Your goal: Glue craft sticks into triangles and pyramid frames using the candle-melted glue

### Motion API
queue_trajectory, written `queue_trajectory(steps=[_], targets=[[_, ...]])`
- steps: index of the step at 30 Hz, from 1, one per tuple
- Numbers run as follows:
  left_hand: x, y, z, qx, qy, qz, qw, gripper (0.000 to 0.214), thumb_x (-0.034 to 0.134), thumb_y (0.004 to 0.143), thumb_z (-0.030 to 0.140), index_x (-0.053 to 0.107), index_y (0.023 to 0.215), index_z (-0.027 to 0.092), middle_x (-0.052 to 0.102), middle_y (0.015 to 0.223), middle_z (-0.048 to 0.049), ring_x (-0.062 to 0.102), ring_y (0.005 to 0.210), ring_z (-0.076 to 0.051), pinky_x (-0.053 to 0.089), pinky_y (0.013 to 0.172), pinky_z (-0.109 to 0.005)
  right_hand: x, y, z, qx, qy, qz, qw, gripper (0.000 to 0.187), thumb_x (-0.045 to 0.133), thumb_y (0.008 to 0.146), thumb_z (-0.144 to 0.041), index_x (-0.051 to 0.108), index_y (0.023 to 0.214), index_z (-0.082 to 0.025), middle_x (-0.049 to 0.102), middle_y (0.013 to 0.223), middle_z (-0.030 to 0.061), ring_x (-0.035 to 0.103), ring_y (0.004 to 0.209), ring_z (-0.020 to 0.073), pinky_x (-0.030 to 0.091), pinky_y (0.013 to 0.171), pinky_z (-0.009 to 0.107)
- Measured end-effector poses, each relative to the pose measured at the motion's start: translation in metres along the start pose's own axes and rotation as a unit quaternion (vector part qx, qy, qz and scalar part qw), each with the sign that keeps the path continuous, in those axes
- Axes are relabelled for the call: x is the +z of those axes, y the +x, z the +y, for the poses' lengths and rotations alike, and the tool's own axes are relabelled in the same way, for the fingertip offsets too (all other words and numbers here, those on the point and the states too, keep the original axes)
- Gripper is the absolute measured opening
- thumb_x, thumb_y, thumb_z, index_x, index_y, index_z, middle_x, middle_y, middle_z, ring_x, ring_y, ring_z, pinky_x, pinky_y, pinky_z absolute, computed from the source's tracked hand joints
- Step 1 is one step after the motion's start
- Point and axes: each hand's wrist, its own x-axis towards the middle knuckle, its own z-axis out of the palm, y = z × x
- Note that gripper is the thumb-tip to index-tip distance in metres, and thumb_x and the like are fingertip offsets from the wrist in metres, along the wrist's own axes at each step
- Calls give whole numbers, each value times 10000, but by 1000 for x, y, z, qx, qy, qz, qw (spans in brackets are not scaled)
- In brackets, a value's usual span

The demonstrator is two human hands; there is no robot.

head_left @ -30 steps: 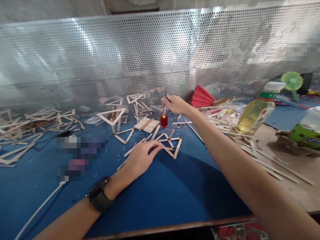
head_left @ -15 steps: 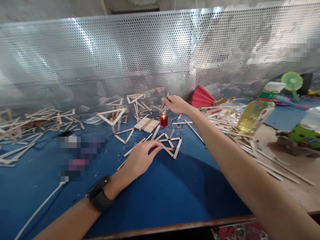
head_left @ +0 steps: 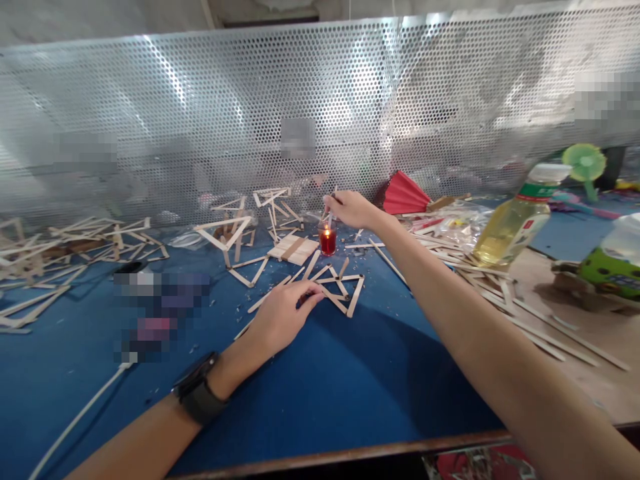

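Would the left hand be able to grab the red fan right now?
Probably not easily: the left hand rests on the stick frame, and the right arm and lit candle lie between it and the red fan.

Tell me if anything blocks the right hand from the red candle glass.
Nothing visible does. The right hand is just above the red candle glass, pinching a thin stick that points down at the flame.

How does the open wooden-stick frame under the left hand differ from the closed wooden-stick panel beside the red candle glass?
The open wooden-stick frame has gaps showing blue table; the closed wooden-stick panel is packed side by side. The left hand touches the frame; nothing touches the panel. Both are pale wood, lying flat.
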Motion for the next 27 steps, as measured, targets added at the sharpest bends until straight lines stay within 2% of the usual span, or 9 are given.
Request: queue_trajectory(steps=[12,27], targets=[[1,0,-1,-28,-9,-15,999,245,540,1031,396,750,1000,274,754,949,14,656,730,-169,480,721,-294,-2,-1,-5,2,4,-1,1000,425,371,1077,-364,695,882,-170,671,775,60,593,725,185,384,715,284],[1,0,-2,-15,-2,-9,1000,217,564,1022,365,746,964,261,751,902,18,653,734,-166,470,728,-292,-5,-2,-10,2,11,1,1000,415,382,1076,-353,675,842,-175,672,787,69,600,748,189,397,737,297]])
